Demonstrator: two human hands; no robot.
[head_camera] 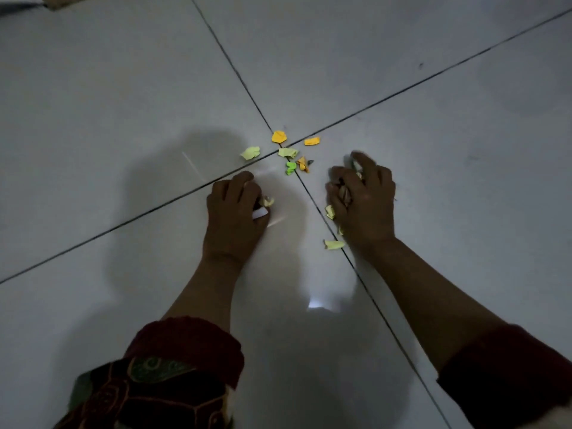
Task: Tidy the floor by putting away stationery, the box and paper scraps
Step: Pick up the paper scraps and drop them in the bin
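While knuckles-up: L hand [236,209] grips scraps [263,207] | R hand [362,196] clutches scraps

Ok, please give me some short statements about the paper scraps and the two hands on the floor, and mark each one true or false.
1. The left hand holds a small white piece of paper in its grip. True.
2. The right hand lies flat and open with nothing in it. False: its fingers curl around crumpled pale scraps.
3. Two orange paper scraps lie near the crossing of the dark grout lines. True.
4. The bright green paper scrap is inside the left hand. False: it lies on the grey tiled floor between the hands.
5. A pale yellow scrap lies beside the right wrist. True.
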